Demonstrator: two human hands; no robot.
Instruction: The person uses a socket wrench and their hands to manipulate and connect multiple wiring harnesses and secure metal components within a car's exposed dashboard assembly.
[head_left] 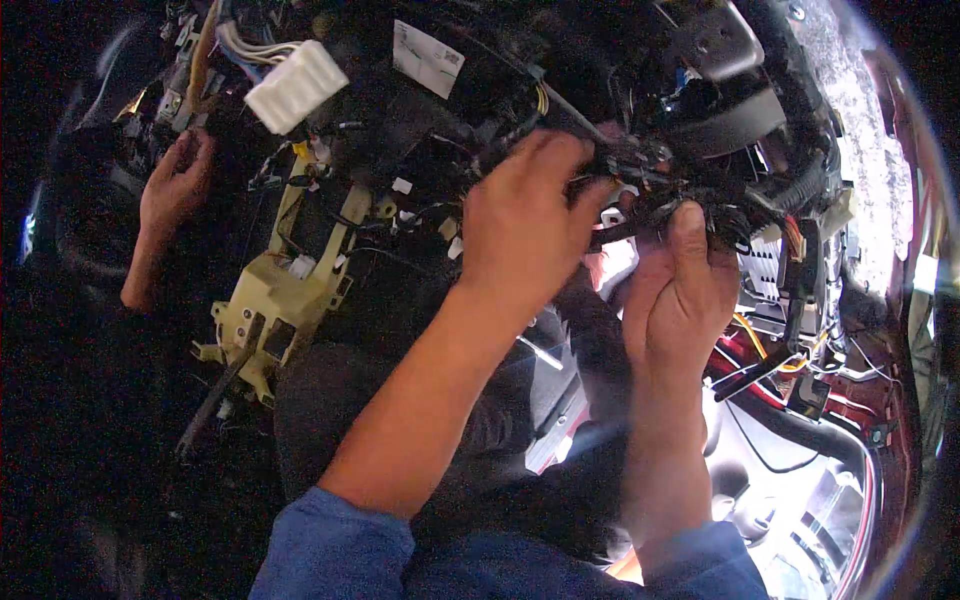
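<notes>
Both of my hands are at a dark bundle of wires and connectors in an opened-up vehicle interior. My left hand curls over the left part of the black wiring harness, its fingers bent and the tips partly lost in the dark. My right hand comes up from below, palm facing me, with the thumb pressed on the harness and the other fingers mostly hidden behind it. A black taped branch of the wiring runs between the two hands.
At the left, another person's hand reaches near a brown strap. A white multi-wire connector hangs at upper left, above a yellowish plastic bracket. Orange wires and a bright metal floor lie at right.
</notes>
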